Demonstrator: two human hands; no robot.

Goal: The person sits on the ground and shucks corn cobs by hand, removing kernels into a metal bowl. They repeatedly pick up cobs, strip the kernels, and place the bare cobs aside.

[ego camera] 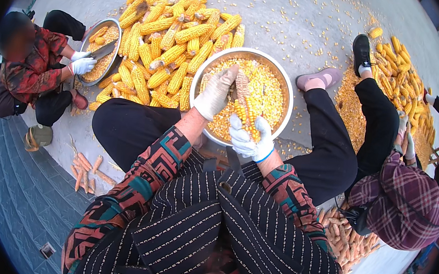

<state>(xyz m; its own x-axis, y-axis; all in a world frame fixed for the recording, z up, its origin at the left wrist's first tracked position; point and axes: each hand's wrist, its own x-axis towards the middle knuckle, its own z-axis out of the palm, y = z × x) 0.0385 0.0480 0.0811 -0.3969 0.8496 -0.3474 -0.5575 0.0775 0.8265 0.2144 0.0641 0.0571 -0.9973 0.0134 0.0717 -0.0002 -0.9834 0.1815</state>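
Observation:
Over a round metal basin of loose corn kernels, my two gloved hands hold partly shelled corn. My right hand, in a white knitted glove with a blue cuff edge, grips the lower end of a corn cob that still bears yellow kernels. My left hand, in a soiled pale glove, holds a bare reddish cob against it near the top. Where the cobs meet, part is hidden by my fingers. The basin stands between my legs.
A big pile of unshelled corn ears lies beyond the basin to the left. At far left a person works over another basin. On the right, a person in a plaid top sits near more corn. Bare cobs lie behind.

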